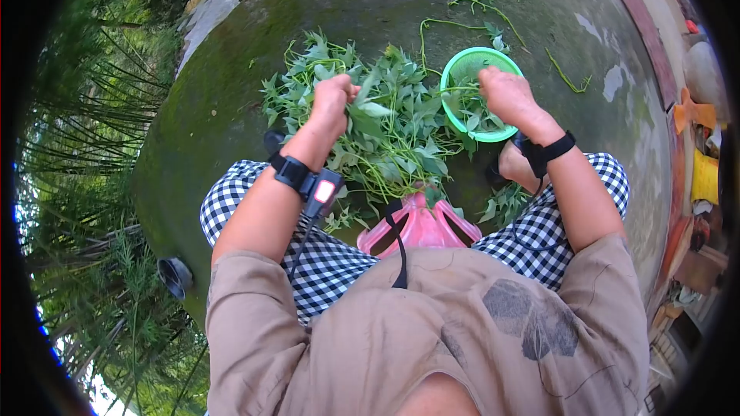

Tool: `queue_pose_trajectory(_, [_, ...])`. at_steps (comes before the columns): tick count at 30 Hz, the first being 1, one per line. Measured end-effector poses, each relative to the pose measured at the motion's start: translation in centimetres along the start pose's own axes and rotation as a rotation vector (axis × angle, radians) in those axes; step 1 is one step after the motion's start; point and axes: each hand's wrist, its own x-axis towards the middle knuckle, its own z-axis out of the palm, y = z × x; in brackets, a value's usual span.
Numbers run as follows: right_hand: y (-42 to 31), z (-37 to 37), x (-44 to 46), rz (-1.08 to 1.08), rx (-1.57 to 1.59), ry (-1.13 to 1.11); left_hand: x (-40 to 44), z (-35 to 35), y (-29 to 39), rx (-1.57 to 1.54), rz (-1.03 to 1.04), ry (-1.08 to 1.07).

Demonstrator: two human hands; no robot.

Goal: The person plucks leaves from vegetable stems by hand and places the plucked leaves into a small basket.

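Note:
A heap of leafy green vines [416, 119] lies on the ground between my feet. My left hand [331, 104] is closed above the heap's left side, around a leafy stem [371, 108] whose large leaves hang out to the right. Over a light green plastic basket [501, 136], my right hand [510, 98] is closed at the rim's right side. A thin green stem [465, 89] runs to its fingertips from the left. Loose picked leaves [476, 117] lie inside the basket. Part of what each hand grips is hidden by the fingers.
A pink plastic stool [416, 219] stands beneath me. Bare vine stalks [566, 69] lie scattered on the mossy concrete ground [231, 108]. A dark round container [176, 277] is at the left edge, near bushes. Assorted items, including a yellow object [705, 176], line the right side.

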Motion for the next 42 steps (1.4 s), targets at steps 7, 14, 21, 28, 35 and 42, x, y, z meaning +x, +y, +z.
queue_pose_trajectory(7, [-0.1, 1.3, 0.2, 0.167, 0.825, -0.101, -3.0, 2.4, 0.9, 0.43, 0.38, -0.134])
queue_pose_trajectory(14, [-5.1, -0.8, 0.5, 0.244, 1.2, -0.25, -6.2, 6.4, -0.3, 0.91, 0.691, -0.147])
queue_pose_trajectory(21, [-6.7, -1.0, 0.3, 0.262, 1.352, -0.29, -6.6, 6.7, -1.0, 1.089, 1.051, -0.08])
queue_pose_trajectory(28, [-7.1, 0.1, 0.1, 0.203, 1.171, -0.143, -6.7, 6.5, -2.8, 1.107, 0.986, -0.216])
queue_pose_trajectory(35, [-8.5, 0.4, 0.1, 0.085, 0.867, 0.02, -6.7, 6.7, -2.0, 0.75, 0.577, -0.287])
queue_pose_trajectory(42, [-8.7, 0.5, 0.2, 0.054, 0.826, 0.066, -6.2, 6.2, -1.8, 0.622, 0.348, -0.402])
